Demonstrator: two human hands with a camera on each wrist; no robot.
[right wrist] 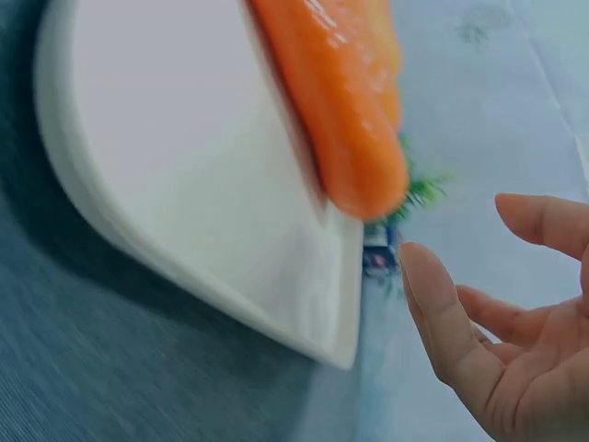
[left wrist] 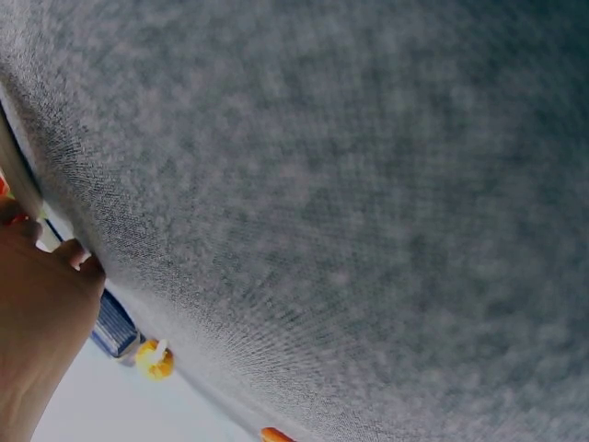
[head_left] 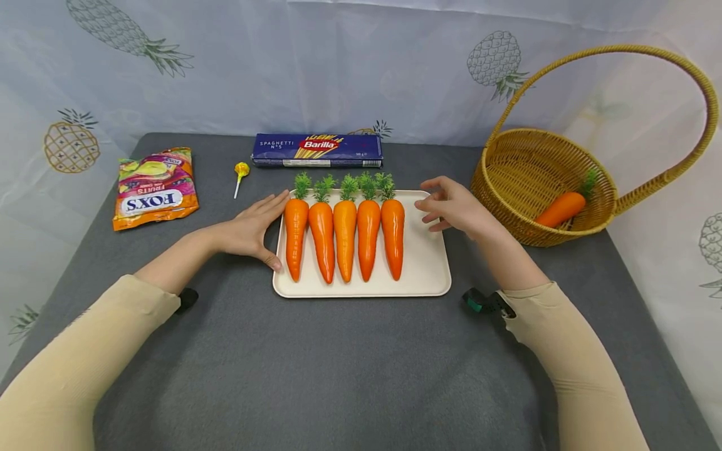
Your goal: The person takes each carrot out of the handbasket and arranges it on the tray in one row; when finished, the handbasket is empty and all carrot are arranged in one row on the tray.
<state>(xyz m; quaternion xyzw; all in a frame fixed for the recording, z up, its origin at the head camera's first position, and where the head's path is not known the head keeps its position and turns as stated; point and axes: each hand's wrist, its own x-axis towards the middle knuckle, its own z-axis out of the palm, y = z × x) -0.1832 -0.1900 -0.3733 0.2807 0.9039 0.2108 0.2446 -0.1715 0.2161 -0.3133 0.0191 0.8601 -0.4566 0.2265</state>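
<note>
Several orange carrots [head_left: 345,241] with green leafy tops lie side by side on a cream rectangular tray [head_left: 427,269], filling its left and middle part. At the tray's left edge, my left hand [head_left: 251,228] rests with fingers stretched toward the far corner and its thumb spread down along the rim. My right hand [head_left: 454,207] hovers over the tray's far right corner. Its fingers are apart and loosely bent, holding nothing. In the right wrist view, thumb and fingers of this hand [right wrist: 515,331] stand apart beside the tray, near the closest carrot [right wrist: 354,147].
On the right stands a tall-handled wicker basket [head_left: 521,153] with one carrot [head_left: 561,208] inside. A blue spaghetti box [head_left: 276,150] lies behind the tray. Farther left are a yellow lollipop [head_left: 242,170] and an orange Fox's candy bag [head_left: 155,188]. A pineapple-print cloth [head_left: 237,75] hangs behind the table.
</note>
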